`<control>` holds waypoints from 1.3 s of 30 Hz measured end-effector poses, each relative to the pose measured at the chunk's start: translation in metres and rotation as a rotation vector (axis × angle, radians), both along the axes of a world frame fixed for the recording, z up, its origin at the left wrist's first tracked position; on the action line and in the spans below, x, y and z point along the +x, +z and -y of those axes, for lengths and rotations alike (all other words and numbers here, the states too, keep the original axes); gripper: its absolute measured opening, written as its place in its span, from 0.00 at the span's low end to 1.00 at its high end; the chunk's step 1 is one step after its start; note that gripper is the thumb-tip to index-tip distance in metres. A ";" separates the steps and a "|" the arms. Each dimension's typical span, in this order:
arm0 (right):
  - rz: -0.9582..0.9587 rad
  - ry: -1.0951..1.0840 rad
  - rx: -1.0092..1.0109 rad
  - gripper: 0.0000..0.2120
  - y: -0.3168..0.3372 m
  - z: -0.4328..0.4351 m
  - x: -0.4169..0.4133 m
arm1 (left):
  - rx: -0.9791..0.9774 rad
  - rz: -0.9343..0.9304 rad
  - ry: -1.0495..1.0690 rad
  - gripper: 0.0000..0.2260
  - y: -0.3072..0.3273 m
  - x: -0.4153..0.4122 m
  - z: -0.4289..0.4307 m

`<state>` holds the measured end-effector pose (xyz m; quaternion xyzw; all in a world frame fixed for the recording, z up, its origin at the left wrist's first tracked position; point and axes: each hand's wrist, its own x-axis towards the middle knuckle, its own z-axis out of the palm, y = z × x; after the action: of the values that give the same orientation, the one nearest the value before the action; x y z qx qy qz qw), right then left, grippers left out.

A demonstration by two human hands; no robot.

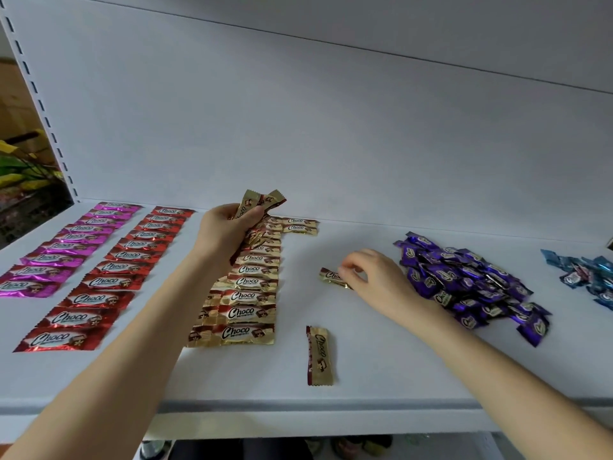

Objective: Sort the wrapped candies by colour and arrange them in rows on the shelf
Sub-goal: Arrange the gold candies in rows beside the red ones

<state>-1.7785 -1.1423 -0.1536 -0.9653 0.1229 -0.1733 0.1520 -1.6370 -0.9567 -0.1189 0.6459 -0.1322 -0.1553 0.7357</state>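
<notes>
Shelf (pixel 381 360): white and flat; it carries all the candies in front of you.
Left hand (pixel 225 232): your fingers are curled round a bundle of gold candies (pixel 262 200), held raised above the far end of the gold row, with the wrapper ends sticking up past the thumb.
Right hand (pixel 374 277): your fingertips pinch a single gold candy (pixel 330 276) that lies on the shelf between the gold row and the purple pile.
Gold row (pixel 247 297): one column running front to back at centre; wrappers overlap. Two more gold pieces lie at its far end, offset to the right.
Loose gold candy (pixel 319 355): lies lengthwise near the front edge, just right of the gold row and apart from both hands.
Red row (pixel 109 280): one column, left of the gold row.
Magenta row (pixel 66 247): one column, at the far left.
Purple pile (pixel 464 280): unsorted heap, just beside your right wrist.
Blue pile (pixel 590 273): unsorted heap at the right edge, partly out of view.
</notes>
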 end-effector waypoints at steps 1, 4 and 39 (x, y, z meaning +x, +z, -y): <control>-0.007 0.019 -0.033 0.10 -0.002 -0.002 -0.004 | -0.005 0.000 0.002 0.04 -0.001 0.001 -0.001; -0.061 0.086 -0.073 0.12 -0.009 -0.006 -0.003 | -0.045 -0.036 -0.012 0.05 -0.003 0.002 -0.002; -0.126 0.032 -0.064 0.17 -0.017 -0.007 0.087 | -0.188 -0.165 -0.012 0.05 -0.003 0.010 -0.016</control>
<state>-1.6916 -1.1351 -0.1705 -0.9804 0.1113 -0.1135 0.1160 -1.6268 -0.9406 -0.1217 0.5582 -0.0890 -0.1992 0.8005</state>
